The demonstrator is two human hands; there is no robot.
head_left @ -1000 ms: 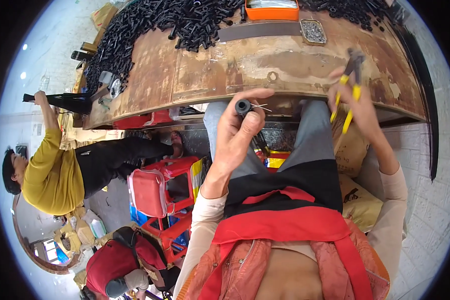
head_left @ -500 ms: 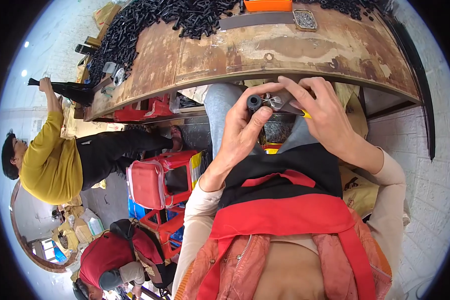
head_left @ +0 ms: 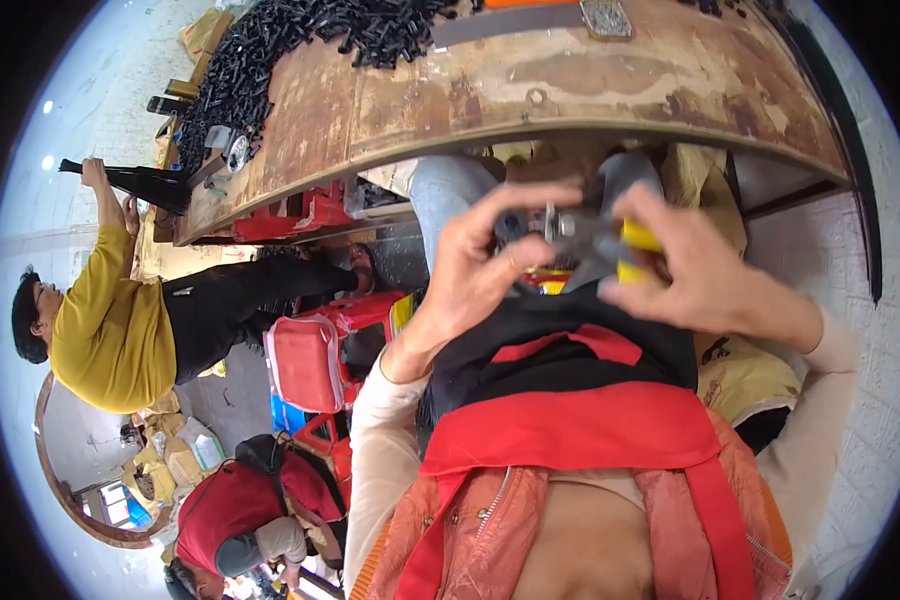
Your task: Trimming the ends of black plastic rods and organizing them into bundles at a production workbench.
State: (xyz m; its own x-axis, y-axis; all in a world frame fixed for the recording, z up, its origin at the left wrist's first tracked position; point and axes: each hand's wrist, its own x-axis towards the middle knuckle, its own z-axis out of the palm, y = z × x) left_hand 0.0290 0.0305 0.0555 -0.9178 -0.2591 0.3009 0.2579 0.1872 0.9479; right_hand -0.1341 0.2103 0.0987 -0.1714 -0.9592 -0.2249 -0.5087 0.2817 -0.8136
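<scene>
Over my lap, just below the bench edge, my left hand point(head_left: 470, 262) is closed around a small black tubular part point(head_left: 511, 224) with a round hole in its end. A shiny metal piece point(head_left: 562, 225) sits at the right side of that part, between my fingers. My right hand point(head_left: 715, 262), smeared by motion, grips pliers with yellow handles point(head_left: 638, 236). The dark jaws point left toward the metal piece; blur hides whether they touch it.
The worn wooden bench point(head_left: 410, 110) runs across the top, bearing a heap of black parts point(head_left: 260, 60), a grey strip point(head_left: 500, 28) and a tray of small metal pieces point(head_left: 607, 20). At left are a red stool point(head_left: 305, 365), a person in yellow point(head_left: 110, 325) and one in dark red point(head_left: 235, 510).
My right hand has moved away to the right from the part, and the pliers have swung round with their yellow handles spread. My left hand stays nearly in place, holding the black part.
</scene>
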